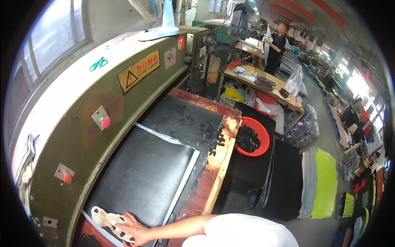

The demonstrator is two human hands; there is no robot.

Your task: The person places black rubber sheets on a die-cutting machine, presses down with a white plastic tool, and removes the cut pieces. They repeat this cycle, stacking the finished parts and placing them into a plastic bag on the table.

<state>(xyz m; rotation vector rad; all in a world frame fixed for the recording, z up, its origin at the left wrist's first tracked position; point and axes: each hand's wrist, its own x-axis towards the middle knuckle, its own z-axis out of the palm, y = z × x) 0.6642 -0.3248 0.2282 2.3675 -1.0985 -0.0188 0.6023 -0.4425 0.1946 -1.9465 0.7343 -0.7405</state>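
While one hand (135, 230) rests spread fingers on the pale perforated sole-shaped cutting die (110, 222), that die lies at the near edge of the large black rubber sheet (144, 177). Other hand unseen. Risk: hand under the green press head (82, 123), pinching likely.

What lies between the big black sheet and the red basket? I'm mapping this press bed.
In the head view, loose small black cut pieces and the bed's rusty orange edge separate the black sheet from the red basket.
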